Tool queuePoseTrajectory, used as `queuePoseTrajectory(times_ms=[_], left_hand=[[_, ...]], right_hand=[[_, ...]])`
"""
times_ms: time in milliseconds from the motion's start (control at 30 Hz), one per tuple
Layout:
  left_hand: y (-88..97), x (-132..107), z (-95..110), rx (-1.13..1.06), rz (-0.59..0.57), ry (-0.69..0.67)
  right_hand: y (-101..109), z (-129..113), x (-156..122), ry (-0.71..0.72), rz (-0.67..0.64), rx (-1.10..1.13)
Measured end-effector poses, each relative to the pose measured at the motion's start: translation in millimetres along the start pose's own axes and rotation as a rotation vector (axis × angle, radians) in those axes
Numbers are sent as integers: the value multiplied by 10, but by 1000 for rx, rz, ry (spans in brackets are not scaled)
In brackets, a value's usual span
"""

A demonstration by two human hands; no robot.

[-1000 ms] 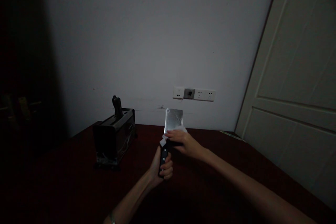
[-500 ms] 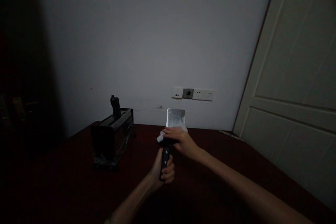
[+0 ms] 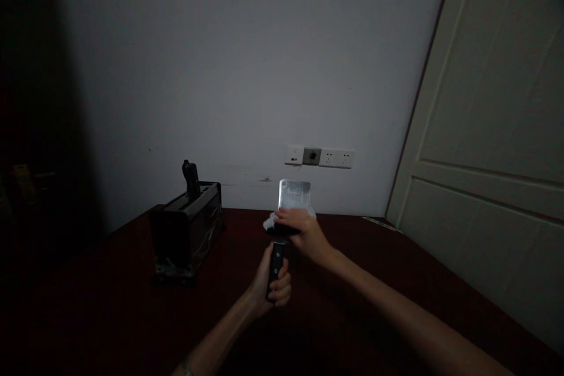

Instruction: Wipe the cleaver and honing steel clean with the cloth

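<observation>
A cleaver [image 3: 294,195] with a broad steel blade stands upright over the dark red table [image 3: 110,305]. My left hand [image 3: 273,288] is wrapped round its black handle. My right hand [image 3: 304,234] presses a white cloth [image 3: 269,222] against the lower part of the blade, fingers closed on the cloth. A black knife block [image 3: 185,232] stands to the left on the table, with one dark knife handle [image 3: 190,177] sticking up from it.
A white wall with a row of sockets [image 3: 319,157] is behind the table. A pale panelled door [image 3: 489,147] fills the right side. The left of the room is in deep shadow.
My right hand with the cloth has slid slightly up the blade. The view has drifted a little to the right; the cleaver stays upright in my left hand.
</observation>
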State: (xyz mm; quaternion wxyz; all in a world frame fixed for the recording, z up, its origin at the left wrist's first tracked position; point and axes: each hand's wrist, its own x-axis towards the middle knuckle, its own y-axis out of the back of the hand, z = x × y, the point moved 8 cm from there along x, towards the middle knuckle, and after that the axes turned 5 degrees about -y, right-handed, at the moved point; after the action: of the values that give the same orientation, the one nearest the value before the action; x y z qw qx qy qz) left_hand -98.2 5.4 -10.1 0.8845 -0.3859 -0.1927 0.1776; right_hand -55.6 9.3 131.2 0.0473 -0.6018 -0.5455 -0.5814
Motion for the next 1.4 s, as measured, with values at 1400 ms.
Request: queuePoseTrajectory(times_ms=[1400], left_hand=[[-188,-8,-194,21,-95,92]], right_hand=[[692,197,406,18,248,-182]])
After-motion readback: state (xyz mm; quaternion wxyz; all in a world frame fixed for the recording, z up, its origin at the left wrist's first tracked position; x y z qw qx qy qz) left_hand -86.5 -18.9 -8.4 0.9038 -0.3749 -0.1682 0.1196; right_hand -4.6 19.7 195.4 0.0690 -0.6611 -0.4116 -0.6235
